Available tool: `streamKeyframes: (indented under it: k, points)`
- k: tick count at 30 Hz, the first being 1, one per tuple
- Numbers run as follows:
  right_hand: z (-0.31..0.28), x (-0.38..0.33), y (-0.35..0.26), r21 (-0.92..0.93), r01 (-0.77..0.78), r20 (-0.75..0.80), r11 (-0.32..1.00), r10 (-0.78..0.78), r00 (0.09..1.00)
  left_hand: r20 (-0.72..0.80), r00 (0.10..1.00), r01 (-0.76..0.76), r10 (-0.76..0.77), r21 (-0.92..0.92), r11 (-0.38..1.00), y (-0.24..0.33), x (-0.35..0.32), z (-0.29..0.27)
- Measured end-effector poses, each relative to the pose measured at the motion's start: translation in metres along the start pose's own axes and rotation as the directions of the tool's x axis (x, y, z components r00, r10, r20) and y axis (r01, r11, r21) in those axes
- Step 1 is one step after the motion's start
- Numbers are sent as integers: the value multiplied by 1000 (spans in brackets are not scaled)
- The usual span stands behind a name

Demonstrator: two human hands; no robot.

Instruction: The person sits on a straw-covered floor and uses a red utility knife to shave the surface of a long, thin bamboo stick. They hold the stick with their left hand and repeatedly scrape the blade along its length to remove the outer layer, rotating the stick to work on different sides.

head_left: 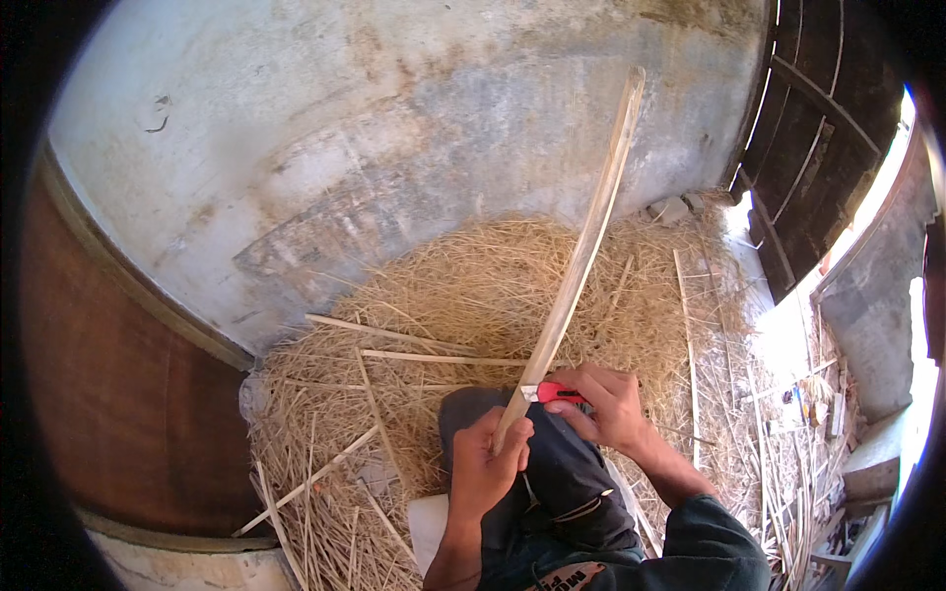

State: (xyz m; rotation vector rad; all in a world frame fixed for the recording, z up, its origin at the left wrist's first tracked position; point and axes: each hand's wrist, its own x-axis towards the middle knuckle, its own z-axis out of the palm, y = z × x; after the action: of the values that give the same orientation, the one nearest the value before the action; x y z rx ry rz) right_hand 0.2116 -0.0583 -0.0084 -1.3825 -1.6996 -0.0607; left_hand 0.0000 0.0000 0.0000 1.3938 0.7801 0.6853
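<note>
Pale wooden strip (588,241), long and narrow, darker-streaked lengthwise.

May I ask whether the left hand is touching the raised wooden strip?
Touching: the head view shows the left hand gripping the raised strip near its lower end.

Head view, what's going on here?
A person's left hand grips the lower end of a long wooden strip, which slants up and to the right. The right hand holds a red cutter, its tip at the strip just above the left hand. Straw-like strands cover the floor ahead.
</note>
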Motion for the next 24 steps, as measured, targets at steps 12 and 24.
streamKeyframes:
  k: [12,24]
  points:
    - [-3,-2,-13,-40,32,37,999,-31,999,-140,973,-155,182,182,971,4,2,26]
    - [2,3,-18,-124,56,-11,991,-58,998,-166,959,-180,228,265,947,3,4,18]
